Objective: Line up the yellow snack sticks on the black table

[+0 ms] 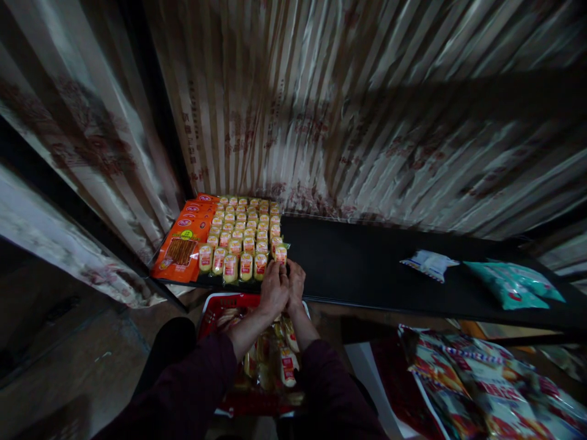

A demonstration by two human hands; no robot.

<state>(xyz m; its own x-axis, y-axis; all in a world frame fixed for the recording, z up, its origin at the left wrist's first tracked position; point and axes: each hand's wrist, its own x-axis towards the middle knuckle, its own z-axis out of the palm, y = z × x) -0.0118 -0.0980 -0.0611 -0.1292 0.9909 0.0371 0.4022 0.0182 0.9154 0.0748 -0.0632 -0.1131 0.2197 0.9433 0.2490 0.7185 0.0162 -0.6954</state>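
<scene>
Both hands were brought together at the front edge of a black shelf, with the left hand beside the right hand. The fingers of both were bent against the lower end of a small wrapped cake, which was placed at the right end of the front row; whether it was grasped or only pressed could not be told. Red-and-white labels were borne by it and by the rows of wrapped cakes to its left, but their print was too small to be read.

Beside these, orange pouches were laid overlapping, each marked with an oval logo whose lettering was blurred; on the front one, brown sticks were shown below a yellow-green badge. More cakes were held in a red tray under the forearms. Farther right on the shelf, a white-and-blue packet and teal packets were set down. Below, red-and-white bags were piled, their large red lettering illegible. Vertical lines of characters were printed on the curtain behind, too faint to be made out.
</scene>
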